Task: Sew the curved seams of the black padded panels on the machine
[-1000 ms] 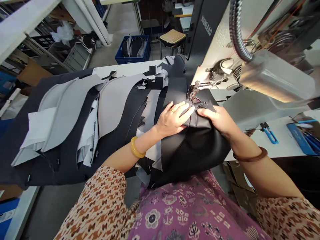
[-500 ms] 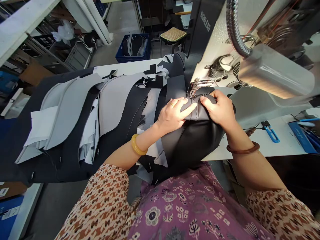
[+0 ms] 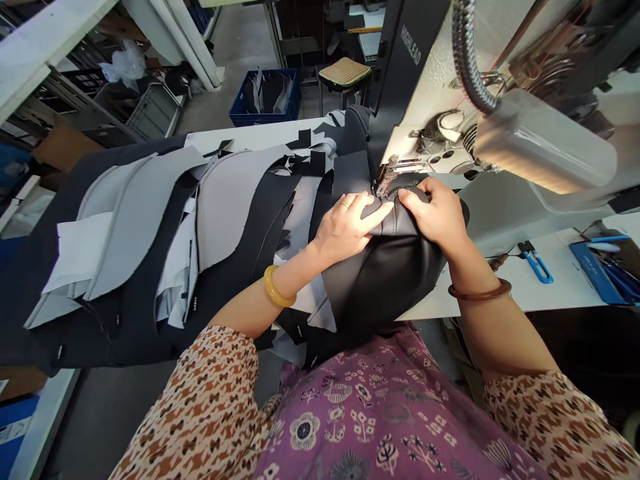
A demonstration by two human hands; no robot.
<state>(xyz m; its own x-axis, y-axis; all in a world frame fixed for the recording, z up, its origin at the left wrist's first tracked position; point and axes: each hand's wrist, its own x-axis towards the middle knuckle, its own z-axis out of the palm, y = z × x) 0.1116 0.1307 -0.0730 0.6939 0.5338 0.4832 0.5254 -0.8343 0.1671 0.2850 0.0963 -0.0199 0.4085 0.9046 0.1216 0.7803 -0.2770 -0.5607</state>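
A black leather-like cover (image 3: 395, 273) with a stitched seam lies bunched under the needle and presser foot (image 3: 384, 185) of a sewing machine (image 3: 415, 87). My left hand (image 3: 345, 223) presses on the cover left of the seam, thumb and fingers gripping the material. On the other side my right hand (image 3: 437, 210) pinches the cover's edge, its thumb on top and the other fingers partly hidden beneath. Both hands are close to the presser foot, where the lamp light falls. The underside of the cover is out of sight.
Black and grey cut panels (image 3: 230, 207) spread across the table to the left. Blue thread snips (image 3: 536, 263) and a blue tool tray (image 3: 607, 270) rest at the right. Beyond the table stand a blue crate (image 3: 265, 100) and a stool (image 3: 345, 72).
The view has shifted slightly. Both hands keep their hold on the cover, and the seam by the presser foot sits a little differently, with the right hand slightly nearer the needle.
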